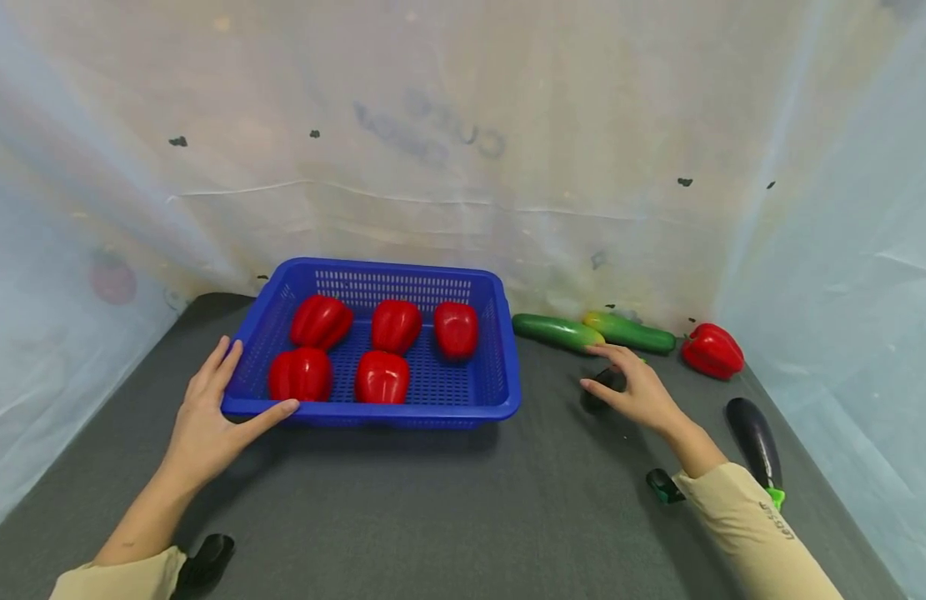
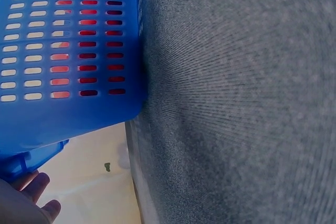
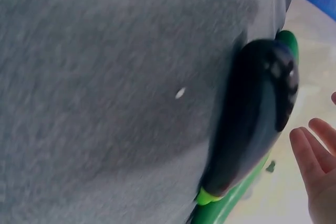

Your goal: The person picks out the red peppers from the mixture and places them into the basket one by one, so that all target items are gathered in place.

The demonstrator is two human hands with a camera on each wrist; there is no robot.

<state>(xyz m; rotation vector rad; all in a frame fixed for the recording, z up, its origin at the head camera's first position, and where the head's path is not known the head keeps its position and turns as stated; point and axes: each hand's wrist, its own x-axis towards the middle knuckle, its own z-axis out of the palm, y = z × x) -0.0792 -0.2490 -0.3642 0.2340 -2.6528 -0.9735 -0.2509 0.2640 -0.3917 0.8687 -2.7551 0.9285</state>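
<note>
A blue plastic basket (image 1: 432,411) holds several red bell peppers (image 1: 382,377). My left hand (image 1: 207,421) rests at its near left corner, thumb along the front rim and the other fingers spread by the left side. The left wrist view shows the slotted basket wall (image 2: 68,114) and a few fingertips (image 2: 38,186). My right hand (image 1: 635,392) hovers over a dark eggplant (image 1: 599,398), fingers apart and partly covering it in the head view. In the right wrist view that eggplant (image 3: 252,114) lies on the cloth, with a gap between it and the fingers (image 3: 305,153).
Behind the right hand lie two green cucumbers (image 1: 556,331), (image 1: 635,333). A red bell pepper (image 1: 712,351) and another eggplant (image 1: 755,437) lie farther right on the grey cloth (image 1: 432,517). Translucent plastic sheeting (image 1: 463,167) stands behind and at both sides.
</note>
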